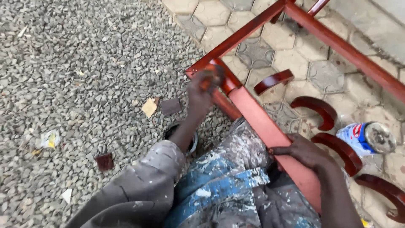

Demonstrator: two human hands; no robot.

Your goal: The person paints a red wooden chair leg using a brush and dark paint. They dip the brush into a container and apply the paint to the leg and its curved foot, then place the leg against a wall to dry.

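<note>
You are seeing one tin can (368,138) lying on its side on the paving at your right, wearing a white, blue and red label, its round grey lid facing up toward you, smeared with dirt.

Head view, steeply downward, close.

Flat, even daylight, no hard shadows, source direction unclear. Left hand (201,90) motion-blurred at the frame corner; right hand (304,153) sharper. Soft glare on the can lid (379,137) right of the right hand. Overall soft, compression smear on the gravel (84,76).
</note>
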